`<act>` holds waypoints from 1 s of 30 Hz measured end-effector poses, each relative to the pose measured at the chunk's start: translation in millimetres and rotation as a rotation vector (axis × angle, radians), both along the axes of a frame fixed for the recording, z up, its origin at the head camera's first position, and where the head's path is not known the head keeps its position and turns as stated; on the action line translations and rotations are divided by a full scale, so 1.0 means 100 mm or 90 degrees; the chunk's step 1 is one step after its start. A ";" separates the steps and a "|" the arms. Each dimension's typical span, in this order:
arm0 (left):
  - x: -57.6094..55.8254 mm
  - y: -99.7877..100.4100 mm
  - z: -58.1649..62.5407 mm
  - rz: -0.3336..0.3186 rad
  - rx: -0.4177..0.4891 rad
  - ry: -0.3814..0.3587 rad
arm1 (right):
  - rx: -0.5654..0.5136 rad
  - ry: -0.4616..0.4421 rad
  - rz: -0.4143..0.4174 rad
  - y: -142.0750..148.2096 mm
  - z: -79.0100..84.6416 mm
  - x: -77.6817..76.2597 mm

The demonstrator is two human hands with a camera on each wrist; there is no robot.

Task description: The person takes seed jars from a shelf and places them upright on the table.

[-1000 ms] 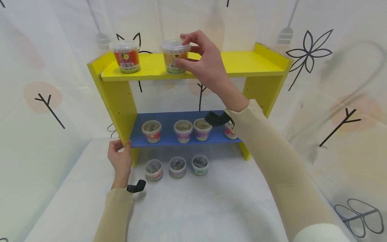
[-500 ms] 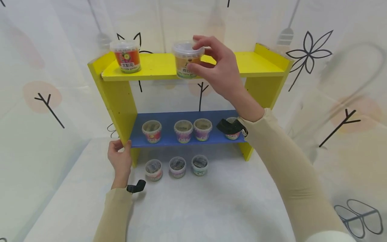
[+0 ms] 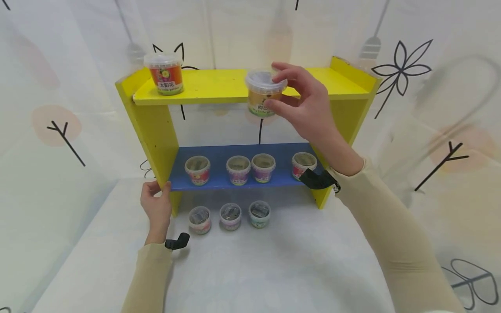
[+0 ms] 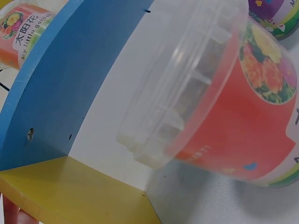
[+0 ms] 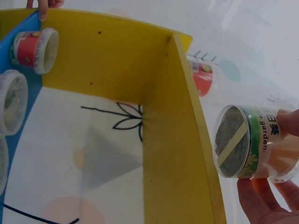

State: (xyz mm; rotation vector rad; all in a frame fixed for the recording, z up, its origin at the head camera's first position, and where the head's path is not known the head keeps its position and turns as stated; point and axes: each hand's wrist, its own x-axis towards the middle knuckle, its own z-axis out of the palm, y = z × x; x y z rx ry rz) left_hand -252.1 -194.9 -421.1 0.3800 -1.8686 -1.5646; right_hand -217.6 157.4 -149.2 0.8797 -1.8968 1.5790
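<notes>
My right hand (image 3: 309, 104) pinches a clear plastic tub (image 3: 258, 96) with an orange label and clear lid, in front of the top shelf's front edge. Its thumb is on the label, its fingers at the lid and far side. The right wrist view shows dark contents and a pale strip through the tub's base (image 5: 231, 140). Low on the left, my left hand (image 3: 157, 208) grips the yellow side panel (image 3: 150, 134) of the shelf unit beside the blue shelf's corner. A red-labelled tub (image 4: 233, 126) fills much of the left wrist view.
Another red-labelled tub (image 3: 167, 78) stands at the left of the yellow top shelf (image 3: 215, 87). Several tubs line the blue middle shelf (image 3: 213, 152). Below, 3 tubs, including a green-labelled one (image 3: 259, 215), stand on the white tabletop (image 3: 250, 269).
My right hand has drawn the orange-labelled tub off the top shelf, moving it right, down and toward me. The left hand stays at the side panel.
</notes>
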 end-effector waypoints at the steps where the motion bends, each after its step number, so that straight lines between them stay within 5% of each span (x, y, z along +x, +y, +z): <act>1: 0.00 0.00 0.00 0.001 -0.001 0.000 | 0.002 -0.001 -0.003 0.02 -0.02 0.01; 12: 0.01 -0.01 -0.02 -0.012 -0.002 0.013 | 0.064 0.016 -0.039 0.28 -0.30 0.23; 30: 0.01 -0.01 0.00 -0.009 -0.001 0.008 | 0.103 -0.043 -0.057 0.61 -1.10 0.39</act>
